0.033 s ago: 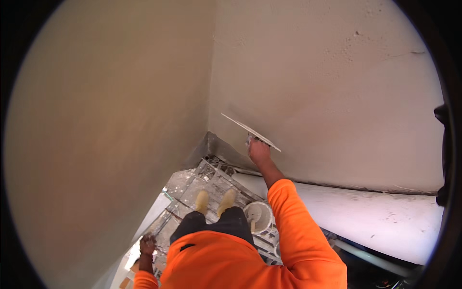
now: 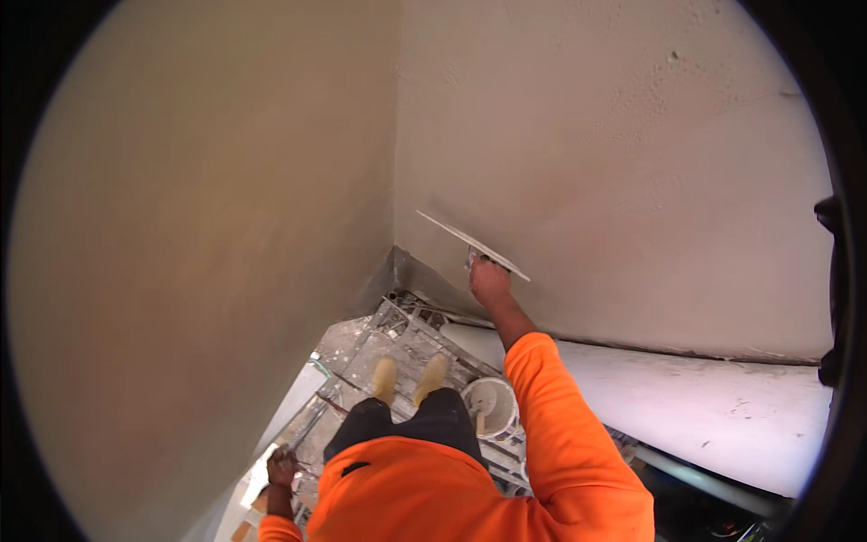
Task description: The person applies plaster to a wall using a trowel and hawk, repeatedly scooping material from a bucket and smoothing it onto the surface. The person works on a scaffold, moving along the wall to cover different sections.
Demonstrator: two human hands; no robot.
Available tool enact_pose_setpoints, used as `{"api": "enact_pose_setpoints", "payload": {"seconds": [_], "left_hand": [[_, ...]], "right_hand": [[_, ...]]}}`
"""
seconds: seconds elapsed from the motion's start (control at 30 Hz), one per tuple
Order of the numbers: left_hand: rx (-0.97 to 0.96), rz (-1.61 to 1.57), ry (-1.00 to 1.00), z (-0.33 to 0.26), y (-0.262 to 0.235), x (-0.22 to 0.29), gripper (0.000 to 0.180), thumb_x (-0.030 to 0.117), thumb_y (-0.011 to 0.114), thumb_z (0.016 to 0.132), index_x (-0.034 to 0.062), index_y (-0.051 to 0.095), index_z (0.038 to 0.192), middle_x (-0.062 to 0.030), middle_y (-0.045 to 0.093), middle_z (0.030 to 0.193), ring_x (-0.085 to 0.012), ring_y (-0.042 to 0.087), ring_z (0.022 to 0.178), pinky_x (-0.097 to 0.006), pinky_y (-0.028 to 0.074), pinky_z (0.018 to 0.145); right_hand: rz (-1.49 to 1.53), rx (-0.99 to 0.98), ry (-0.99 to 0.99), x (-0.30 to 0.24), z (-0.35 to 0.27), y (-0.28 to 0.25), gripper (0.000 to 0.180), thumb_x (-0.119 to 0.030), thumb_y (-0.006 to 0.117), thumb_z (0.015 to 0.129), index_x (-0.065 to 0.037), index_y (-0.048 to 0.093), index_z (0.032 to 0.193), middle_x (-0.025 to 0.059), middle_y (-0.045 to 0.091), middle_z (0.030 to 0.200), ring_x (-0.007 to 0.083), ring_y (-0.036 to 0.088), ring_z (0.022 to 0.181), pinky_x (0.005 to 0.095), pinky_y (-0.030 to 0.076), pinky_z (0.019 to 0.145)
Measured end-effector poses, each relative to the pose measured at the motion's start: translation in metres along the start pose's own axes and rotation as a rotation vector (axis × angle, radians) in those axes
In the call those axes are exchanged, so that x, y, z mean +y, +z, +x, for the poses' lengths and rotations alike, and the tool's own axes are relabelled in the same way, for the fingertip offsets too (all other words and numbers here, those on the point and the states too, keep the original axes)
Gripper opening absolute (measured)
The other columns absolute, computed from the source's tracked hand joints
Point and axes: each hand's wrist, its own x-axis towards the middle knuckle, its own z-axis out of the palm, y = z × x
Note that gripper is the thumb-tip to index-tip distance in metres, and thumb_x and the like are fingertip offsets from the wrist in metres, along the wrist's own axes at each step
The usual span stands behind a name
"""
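My right hand (image 2: 489, 281) is closed round the handle of a plastering trowel (image 2: 465, 239). The trowel appears edge-on, its long pale blade slanting down to the right against the right-hand plastered wall (image 2: 578, 181), close to the corner. My right arm reaches forward in an orange sleeve. Low on the left, my left hand (image 2: 282, 465) hangs beside my body near the left-hand wall (image 2: 208, 226). Its fingers look bent, but they are too small and dark to show whether they hold anything.
I stand on worn scaffold planks (image 2: 406, 339) in yellowish boots (image 2: 432, 378). Beside them, a round bucket (image 2: 490, 406) contains greyish material and a stick-like handle. A broad white rounded surface (image 2: 668, 397) runs below the right wall. A dark gap with a pale pipe (image 2: 695, 479) lies beneath it.
The whole view has shifted slightly. My left hand sits a little lower and further right in the picture; the trowel stays at nearly the same spot on the wall.
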Motion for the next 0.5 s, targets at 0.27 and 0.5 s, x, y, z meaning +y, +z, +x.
{"api": "enact_pose_setpoints", "payload": {"seconds": [0.27,0.5], "left_hand": [[0.094,0.786,0.055,-0.001,-0.017,-0.017,0.031,0.042,0.053,0.086,0.0130,0.064,0.094,-0.0039,0.061,0.075,-0.0249,0.059,0.062,-0.043,0.042,0.049],[-0.247,0.510,-0.098,0.078,0.074,-0.004,0.039,0.029,0.058,0.083,0.0072,0.067,0.114,-0.0038,0.063,0.077,-0.0226,0.059,0.062,-0.039,0.048,0.053]], "right_hand": [[0.045,0.127,0.004,-0.002,-0.001,-0.061,0.026,-0.014,0.054,0.092,-0.005,0.062,0.114,0.0216,0.072,0.097,0.0420,0.071,0.089,0.0525,0.057,0.079],[0.026,0.330,-0.015,-0.018,-0.062,-0.221,0.028,-0.022,0.059,0.094,-0.002,0.059,0.114,0.0230,0.070,0.088,0.0431,0.069,0.084,0.0545,0.055,0.075]]}}
